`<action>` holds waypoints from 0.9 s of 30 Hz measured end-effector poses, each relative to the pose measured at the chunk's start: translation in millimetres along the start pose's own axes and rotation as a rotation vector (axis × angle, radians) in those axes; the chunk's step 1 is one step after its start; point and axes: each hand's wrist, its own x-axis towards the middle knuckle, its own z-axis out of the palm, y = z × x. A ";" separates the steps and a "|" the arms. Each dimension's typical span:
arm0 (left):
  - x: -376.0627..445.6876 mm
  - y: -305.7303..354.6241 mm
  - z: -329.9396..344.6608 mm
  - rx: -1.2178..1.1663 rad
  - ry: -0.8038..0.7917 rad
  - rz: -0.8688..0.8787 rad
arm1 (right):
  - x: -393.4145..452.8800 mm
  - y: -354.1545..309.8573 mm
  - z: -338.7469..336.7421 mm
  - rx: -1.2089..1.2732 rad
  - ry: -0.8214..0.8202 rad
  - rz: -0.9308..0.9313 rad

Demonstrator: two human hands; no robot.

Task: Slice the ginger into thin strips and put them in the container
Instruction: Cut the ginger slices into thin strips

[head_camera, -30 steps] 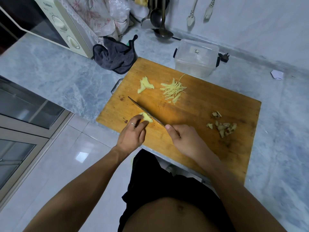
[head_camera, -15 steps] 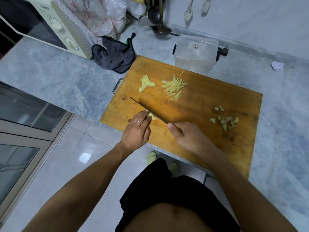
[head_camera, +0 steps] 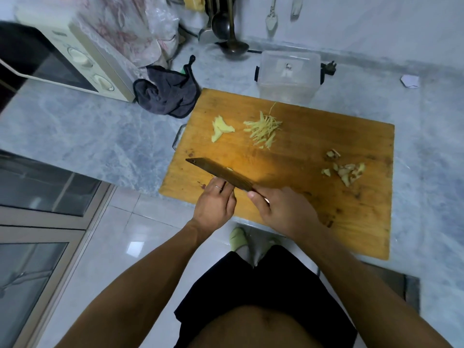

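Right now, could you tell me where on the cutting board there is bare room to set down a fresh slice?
The cutting board is bare in its middle, between the ginger strips and the peel scraps, and along its near right part. The near left corner is crowded: left hand, right hand and knife.

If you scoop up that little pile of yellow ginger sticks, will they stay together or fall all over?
The ginger strips lie loose and criss-crossed on the cutting board, so they would probably scatter or slip through fingers. They look very thin, so likely light and a bit bendy. Freshly cut, some may cling damply.
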 end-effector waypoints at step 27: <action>-0.1 2.7 10.6 -0.004 0.092 -0.060 | 3.0 -3.0 11.1 0.021 -0.020 0.012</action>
